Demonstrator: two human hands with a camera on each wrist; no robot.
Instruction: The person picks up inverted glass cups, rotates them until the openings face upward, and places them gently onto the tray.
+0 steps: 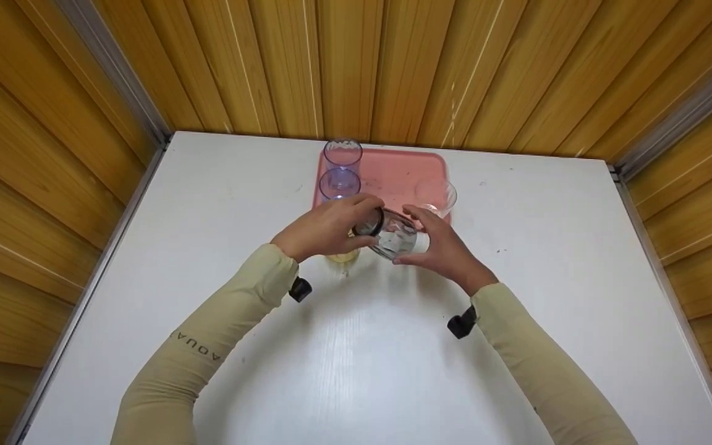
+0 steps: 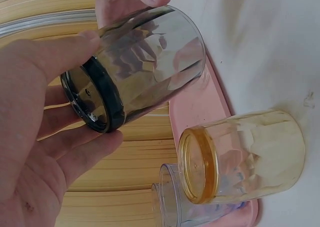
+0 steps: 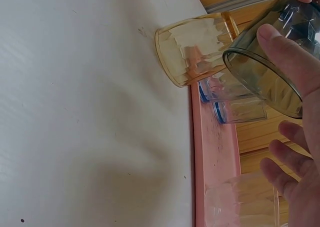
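Note:
A smoky grey clear cup (image 1: 393, 236) is held tilted on its side between both hands, above the front of the pink tray. My left hand (image 1: 331, 228) grips it by the thick dark base, thumb on one side and fingers on the other in the left wrist view. At the rim end my right hand (image 1: 449, 250) holds it, with the thumb along its wall in the right wrist view. Below the left hand, a yellow clear cup (image 2: 255, 154) stands upside down on the table at the tray's front edge.
Two blue-tinted clear cups (image 1: 342, 154) stand upright along the left side of the pink tray (image 1: 402, 164). A colourless clear cup (image 1: 447, 196) is at its right side. Wood-look panels (image 1: 356, 68) wall in the white table (image 1: 245, 185).

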